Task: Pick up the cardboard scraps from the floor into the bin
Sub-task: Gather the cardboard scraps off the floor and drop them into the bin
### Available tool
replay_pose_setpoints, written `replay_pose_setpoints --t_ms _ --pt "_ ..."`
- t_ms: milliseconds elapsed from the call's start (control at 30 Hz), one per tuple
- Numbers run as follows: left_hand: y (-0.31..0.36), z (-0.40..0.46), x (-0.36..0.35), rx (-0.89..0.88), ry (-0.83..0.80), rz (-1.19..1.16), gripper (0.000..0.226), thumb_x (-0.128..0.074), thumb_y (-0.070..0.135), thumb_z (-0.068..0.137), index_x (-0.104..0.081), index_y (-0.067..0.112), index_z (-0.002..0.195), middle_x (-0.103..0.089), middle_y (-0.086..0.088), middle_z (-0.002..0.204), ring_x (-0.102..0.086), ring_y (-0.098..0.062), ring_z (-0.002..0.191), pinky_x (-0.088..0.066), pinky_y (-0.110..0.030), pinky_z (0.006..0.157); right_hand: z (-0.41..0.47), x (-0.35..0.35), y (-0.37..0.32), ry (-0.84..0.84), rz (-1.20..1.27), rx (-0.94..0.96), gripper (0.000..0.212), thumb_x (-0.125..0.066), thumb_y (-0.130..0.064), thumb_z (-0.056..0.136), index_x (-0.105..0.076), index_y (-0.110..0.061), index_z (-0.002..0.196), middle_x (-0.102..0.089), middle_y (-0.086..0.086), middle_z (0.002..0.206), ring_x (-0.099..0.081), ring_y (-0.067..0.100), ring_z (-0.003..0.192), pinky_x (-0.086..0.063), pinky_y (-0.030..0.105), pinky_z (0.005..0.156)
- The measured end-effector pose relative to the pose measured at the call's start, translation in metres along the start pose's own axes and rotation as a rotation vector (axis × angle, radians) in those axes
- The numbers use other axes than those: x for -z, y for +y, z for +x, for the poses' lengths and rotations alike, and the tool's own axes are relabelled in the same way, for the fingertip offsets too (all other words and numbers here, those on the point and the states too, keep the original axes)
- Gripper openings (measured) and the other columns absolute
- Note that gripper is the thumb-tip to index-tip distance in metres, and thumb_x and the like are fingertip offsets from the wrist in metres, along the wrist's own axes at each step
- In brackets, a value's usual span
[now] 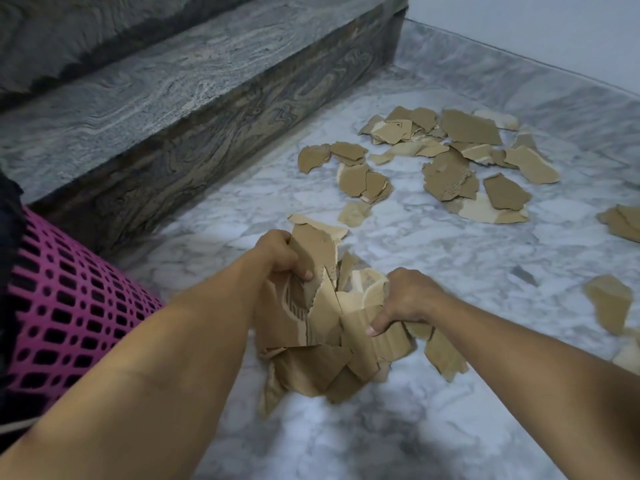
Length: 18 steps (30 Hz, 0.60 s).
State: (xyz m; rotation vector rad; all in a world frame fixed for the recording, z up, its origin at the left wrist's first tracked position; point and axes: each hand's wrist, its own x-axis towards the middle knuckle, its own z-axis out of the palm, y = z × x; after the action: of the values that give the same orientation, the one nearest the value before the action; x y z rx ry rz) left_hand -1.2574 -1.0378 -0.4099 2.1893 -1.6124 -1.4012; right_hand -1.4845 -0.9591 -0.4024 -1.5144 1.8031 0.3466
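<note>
Both hands clutch one loose bundle of cardboard scraps [322, 327] right of the pink bin [69, 306]: left hand [277, 254] and right hand [408, 299] fingers curled round pieces. Risk: dangling lower pieces may slip out while carried; many scraps [450, 161] lie farther off.

Two hands are seen, the left hand [280, 252] and right hand [407, 299], with one bunch of scraps [322, 334] held between them. One pink bin [62, 306] at near left. Roughly two dozen loose scraps [446, 161] counted on the floor; overlaps make an exact count impossible.
</note>
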Motion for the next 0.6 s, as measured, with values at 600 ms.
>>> replay_pose_setpoints --t_ms 600 --pt "0.084 -0.128 0.127 -0.004 -0.055 -0.339 0.045 -0.081 0.002 0.071 -0.060 0.002 0.110 -0.065 -0.014 0.094 -0.062 -0.029 0.084 -0.052 -0.049 0.080 -0.115 0.151 -0.036 -0.036 0.425 -0.022 0.063 -0.091 -0.028 0.058 -0.060 -0.007 0.108 -0.065 0.004 0.106 -0.060 0.021 0.096 -0.048 0.027 0.079"
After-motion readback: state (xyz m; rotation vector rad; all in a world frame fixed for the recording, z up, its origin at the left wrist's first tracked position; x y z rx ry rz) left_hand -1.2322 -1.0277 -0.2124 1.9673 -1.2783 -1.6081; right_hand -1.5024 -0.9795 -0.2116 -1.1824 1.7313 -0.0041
